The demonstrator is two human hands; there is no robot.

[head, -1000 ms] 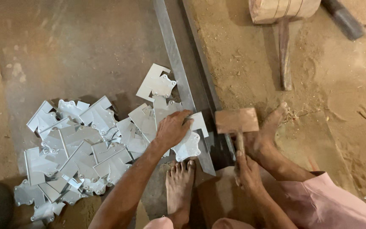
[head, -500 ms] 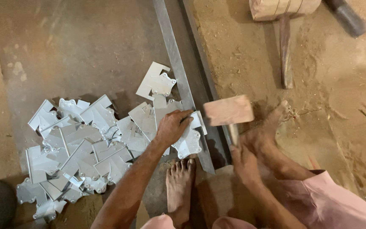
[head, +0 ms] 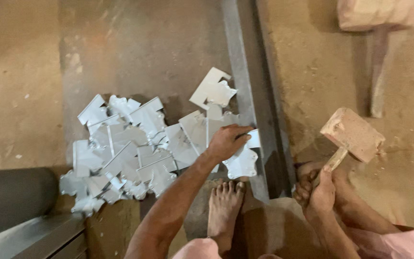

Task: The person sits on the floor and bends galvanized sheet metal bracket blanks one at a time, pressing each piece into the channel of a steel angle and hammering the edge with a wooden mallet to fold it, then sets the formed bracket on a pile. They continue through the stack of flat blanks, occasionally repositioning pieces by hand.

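We start with the dusty concrete floor (head: 135, 48) and the long grey metal rail (head: 239, 86) running away from us down the middle, both just where they were. Sandy ground (head: 312, 72) lies to the right of it. At lower left a dark cylinder (head: 15, 196) now shows more fully than it did a second ago, since our view has tipped a little. Top right, a second wooden mallet (head: 384, 14) lies on the sand, untouched.

Now the pile of cut sheet-metal pieces (head: 120, 148), spread on the floor left of the rail, unchanged. Our bare foot (head: 224, 211) rests just below it.

Here is the change: the wooden mallet (head: 353, 134) has swung away! A second ago its head sat low over the rail beside the left hand; half a second ago it was rising; now it is up and well off to the right, over the sand, tilted. Our right hand (head: 318, 192) is clenched around its handle near the lower end.

Our left hand (head: 227, 141) has barely moved. Its fingers press down flat on one sheet-metal piece (head: 241, 160), pinning it against the rail's left edge, fingertips reaching the rail itself.
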